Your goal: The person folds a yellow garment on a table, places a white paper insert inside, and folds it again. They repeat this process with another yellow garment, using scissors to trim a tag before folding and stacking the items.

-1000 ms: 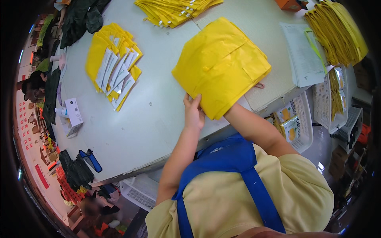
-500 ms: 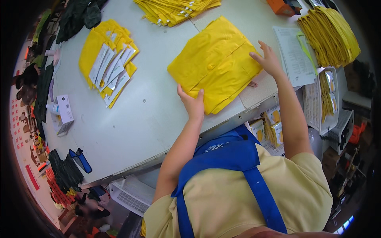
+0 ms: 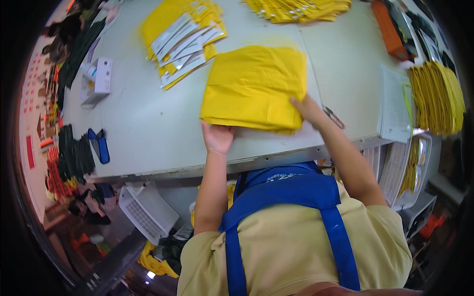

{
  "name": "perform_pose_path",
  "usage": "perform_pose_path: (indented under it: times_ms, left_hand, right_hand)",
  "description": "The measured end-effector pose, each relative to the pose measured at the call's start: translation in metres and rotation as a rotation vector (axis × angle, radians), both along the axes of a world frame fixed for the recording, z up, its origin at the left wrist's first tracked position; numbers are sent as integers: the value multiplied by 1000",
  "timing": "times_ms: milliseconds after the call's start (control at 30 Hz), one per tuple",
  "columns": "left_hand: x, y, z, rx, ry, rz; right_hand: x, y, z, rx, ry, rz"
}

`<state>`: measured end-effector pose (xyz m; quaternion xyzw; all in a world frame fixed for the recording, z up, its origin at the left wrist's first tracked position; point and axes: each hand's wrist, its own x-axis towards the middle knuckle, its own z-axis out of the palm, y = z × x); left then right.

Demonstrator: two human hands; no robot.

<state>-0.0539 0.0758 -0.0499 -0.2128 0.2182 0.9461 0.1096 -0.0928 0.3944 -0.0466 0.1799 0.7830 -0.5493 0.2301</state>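
A folded yellow garment [image 3: 253,91] of smooth, shiny cloth lies squarely before me near the table's front edge, a round button showing on its top layer. My left hand [image 3: 217,138] grips its near left corner, palm up, with the fingers hidden underneath. At the right edge my right hand [image 3: 309,111] pinches the side near the front corner. Its thumb is on top and its other fingers are mostly out of sight. Just right of that wrist, a small pair of metal snips [image 3: 334,117] rests on the table [image 3: 143,143].
Yellow folded pieces topped with white papers [image 3: 180,37] lie at the back left. Another yellow pile [image 3: 301,10] is at the back, and a tall yellow stack [image 3: 437,98] stands right, beside printed sheets [image 3: 395,103]. An open carton [image 3: 101,81] and dark folded cloths [image 3: 75,153] are at left.
The garment has turned from slanted to square with the table edge. My left hand has slipped under its near corner. My right hand has come down its right side toward me. The view has shifted.
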Motion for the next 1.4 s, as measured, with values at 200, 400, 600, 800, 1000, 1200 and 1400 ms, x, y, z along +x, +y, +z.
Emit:
perform_pose_path:
  times_ms: [200, 400, 600, 800, 1000, 1200, 1400]
  left_hand:
    - [16, -36, -4, -451, -67, -134]
    - [8, -33, 22, -692, -149, 70]
    - [34, -23, 31, -519, -203, -26]
    - [38, -19, 16, -481, -205, -107]
    - [39, -18, 27, -419, -258, -262]
    - [49, -20, 3, -313, -230, -237]
    - [57, -8, 24, -370, -249, -273]
  right_hand:
    - [40, -46, 132, 116, 43, 1097]
    - [25, -176, 344, -1463, 674, 897]
    - [69, -225, 401, -2091, 480, 820]
    - [104, -243, 422, -2176, 411, 485]
    - [112, -230, 411, -2109, 302, 474]
    - [-7, -225, 316, -1224, 594, 809]
    - [-86, -84, 74, 609, 127, 563]
